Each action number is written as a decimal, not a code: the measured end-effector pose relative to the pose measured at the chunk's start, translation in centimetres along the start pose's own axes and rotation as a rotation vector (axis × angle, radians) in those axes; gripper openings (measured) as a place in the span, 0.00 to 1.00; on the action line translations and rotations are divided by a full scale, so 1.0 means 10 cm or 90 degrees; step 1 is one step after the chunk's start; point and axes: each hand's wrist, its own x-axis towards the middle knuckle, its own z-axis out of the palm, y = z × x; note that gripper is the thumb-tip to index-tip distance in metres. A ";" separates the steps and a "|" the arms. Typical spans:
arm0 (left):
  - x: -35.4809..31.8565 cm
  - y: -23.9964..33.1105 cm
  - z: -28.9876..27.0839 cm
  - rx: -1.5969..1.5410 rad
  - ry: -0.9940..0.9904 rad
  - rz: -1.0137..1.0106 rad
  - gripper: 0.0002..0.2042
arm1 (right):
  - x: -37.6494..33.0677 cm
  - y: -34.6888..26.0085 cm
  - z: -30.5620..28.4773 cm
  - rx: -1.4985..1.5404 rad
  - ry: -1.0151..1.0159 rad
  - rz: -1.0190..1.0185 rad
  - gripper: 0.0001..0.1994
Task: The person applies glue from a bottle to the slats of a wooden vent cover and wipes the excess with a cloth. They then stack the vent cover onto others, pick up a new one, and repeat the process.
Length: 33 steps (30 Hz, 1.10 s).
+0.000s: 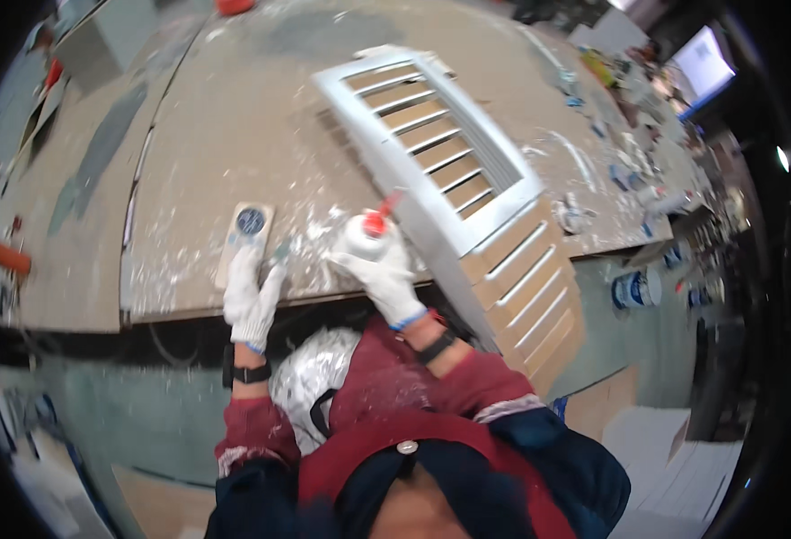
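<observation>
My left hand (251,295), in a white knit glove, lies over the near end of a small pale board (233,241). Its fingers are stretched out, and the thumb stands apart from them. A dark round disc (250,221) sits on that board's far end. In my gloved right hand (386,280) is a white squeeze bottle (359,238) with a red cap and nozzle (375,223), slightly smeared by motion. Just right of the bottle, a white slatted panel (508,208) leans across the worktable's front edge, its near part bare brown board (509,250) with pale strips.
Whitish smears mark the brown worktable (225,117). An orange-brown cylinder (11,259) lies at the left. Clutter (633,162) lines the right side, below a lit screen (702,67). A paint bucket (633,289) stands on the green floor, near white sheets (651,476).
</observation>
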 end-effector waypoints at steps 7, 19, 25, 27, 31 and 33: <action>-0.34 0.04 -0.09 -0.030 -0.006 0.020 0.21 | -1.13 -0.75 -0.84 0.073 -0.135 0.091 0.49; -0.09 0.23 0.09 -0.240 -0.076 -0.030 0.18 | -2.12 -1.43 -2.30 -0.035 0.122 -0.065 0.55; -0.04 1.13 0.47 -0.373 -0.262 -0.052 0.20 | -2.07 -1.69 -3.21 -0.033 0.209 -0.203 0.53; -0.10 1.64 0.50 -0.408 -0.320 -0.007 0.19 | -1.80 -1.77 -3.49 -0.040 0.224 -0.212 0.52; -0.23 2.46 0.64 -0.558 -0.440 0.030 0.17 | -0.99 -1.68 -4.22 0.046 0.183 -0.225 0.45; -0.30 2.68 0.72 -0.553 -0.523 0.001 0.17 | -0.51 -1.65 -4.32 0.074 0.197 -0.211 0.41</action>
